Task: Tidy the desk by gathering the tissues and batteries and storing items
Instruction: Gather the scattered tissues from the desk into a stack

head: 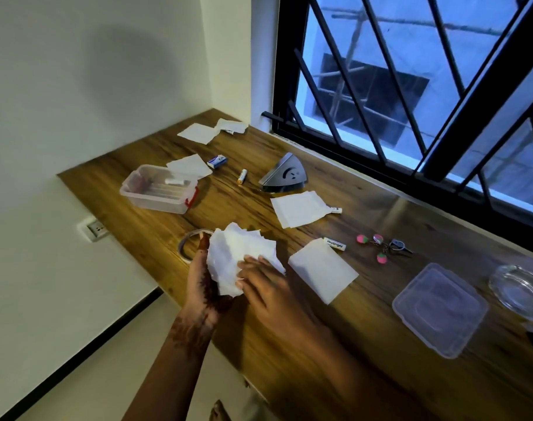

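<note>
Tidying barely started.
Left hand grips crumpled white tissue bunch; right hand presses it with straight fingers; small white batteries lie loose.

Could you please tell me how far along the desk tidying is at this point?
Done: several tissues are bunched into a bundle. In hand: the left hand grips it, the right hand presses it. Left: flat tissues like the nearest tissue, loose batteries like the Heybright battery, and the storage box without its lid.
</note>
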### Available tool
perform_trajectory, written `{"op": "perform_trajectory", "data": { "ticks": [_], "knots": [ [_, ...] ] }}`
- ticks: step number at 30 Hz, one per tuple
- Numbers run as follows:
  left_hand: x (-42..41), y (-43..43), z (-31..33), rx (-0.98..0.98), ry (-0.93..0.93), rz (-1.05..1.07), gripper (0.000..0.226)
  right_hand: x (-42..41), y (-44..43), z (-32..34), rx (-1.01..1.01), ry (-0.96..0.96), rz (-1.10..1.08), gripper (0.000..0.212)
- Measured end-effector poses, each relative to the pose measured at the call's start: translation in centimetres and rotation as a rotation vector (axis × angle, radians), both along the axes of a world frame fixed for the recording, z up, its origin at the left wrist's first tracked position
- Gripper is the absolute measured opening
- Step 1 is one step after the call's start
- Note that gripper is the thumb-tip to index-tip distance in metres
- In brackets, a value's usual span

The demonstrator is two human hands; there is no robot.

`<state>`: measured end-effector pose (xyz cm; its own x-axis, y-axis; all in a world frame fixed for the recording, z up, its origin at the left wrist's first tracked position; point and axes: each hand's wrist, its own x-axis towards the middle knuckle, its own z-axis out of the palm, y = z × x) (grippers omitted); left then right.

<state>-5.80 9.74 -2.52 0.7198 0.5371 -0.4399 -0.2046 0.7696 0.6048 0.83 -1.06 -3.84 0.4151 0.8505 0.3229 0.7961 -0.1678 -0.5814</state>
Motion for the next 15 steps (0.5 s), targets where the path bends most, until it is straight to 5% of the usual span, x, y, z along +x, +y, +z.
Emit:
{"op": "perform_trajectory", "data": {
  "ticks": [5,8,11,15],
  "knots": [
    [-0.2,0.5,0.1,-0.045,-0.006,-0.076,0.02,2.0,-1.4,-0.6,0.104,0.108,-0.227,0.053],
    [-0.3,0.6,-0.2,-0.084,-0.116,-0.069,0.032,4.3,-2.6,-1.6,-0.094,0.129,-0.405,0.038],
    [-0.2,0.7,-0.6,-0.11,-0.147,-0.042,0.021,6.0,-4.1,-2.7,-0.352,0.063,-0.48,0.041],
    [0.0,1.1,-1.0,-0.17,-0.163,-0.023,0.025,6.2,-4.5,-3.5,-0.404,-0.007,-0.479,0.036]
  ]
}}
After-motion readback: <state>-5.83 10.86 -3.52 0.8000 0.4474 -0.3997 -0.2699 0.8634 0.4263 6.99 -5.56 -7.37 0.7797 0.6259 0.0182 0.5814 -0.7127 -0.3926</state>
